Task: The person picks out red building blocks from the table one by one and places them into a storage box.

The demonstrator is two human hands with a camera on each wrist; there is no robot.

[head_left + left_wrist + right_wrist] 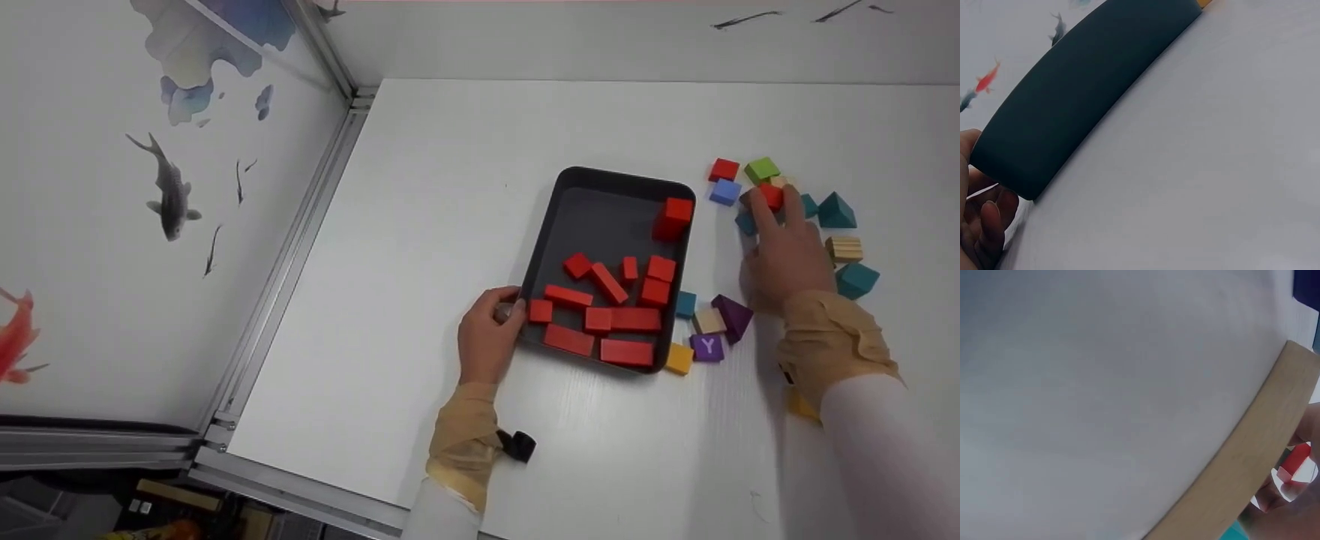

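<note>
Two hands engaged: left hand (489, 339) grips black tray (592, 196) corner; right hand (784, 259) fingers pinch red block (771, 196)

On the white counter (450, 225) lies a dark tray (592, 202) with many red blocks (607, 315) in it. The left hand (487, 341) grips the tray's near left corner. The right hand (784, 255) reaches among loose coloured blocks to the tray's right, fingertips pinching a red cube (771, 196) beside a green cube (761, 169).
</note>
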